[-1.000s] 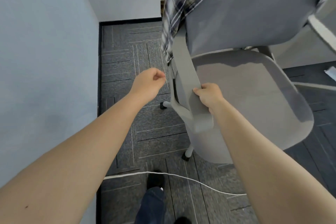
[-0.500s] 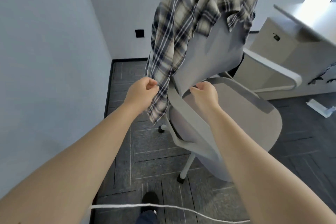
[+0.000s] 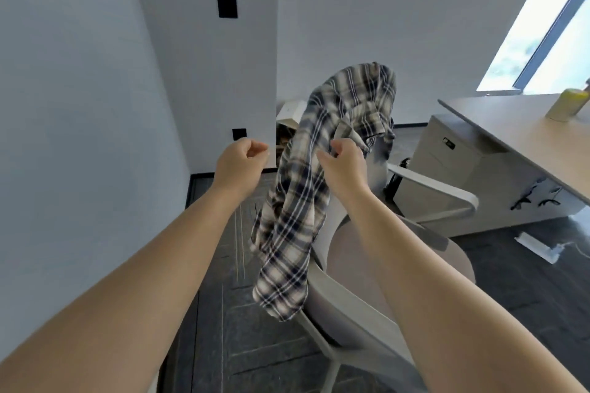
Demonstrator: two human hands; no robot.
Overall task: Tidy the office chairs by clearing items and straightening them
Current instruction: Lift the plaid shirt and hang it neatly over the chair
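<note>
The right hand [image 3: 343,163] has its grip closed on a bunch of the plaid shirt [image 3: 297,201]. Above the grip the shirt drapes over the top of the chair backrest; below the grip it hangs loose beside the grey chair [image 3: 351,306], reaching past the near armrest. The left hand [image 3: 238,163] sits level with the right grip, just to its left, fingers curled loosely with nothing in them, clear of the fabric. A tabletop [image 3: 523,134] lies well to the right.
</note>
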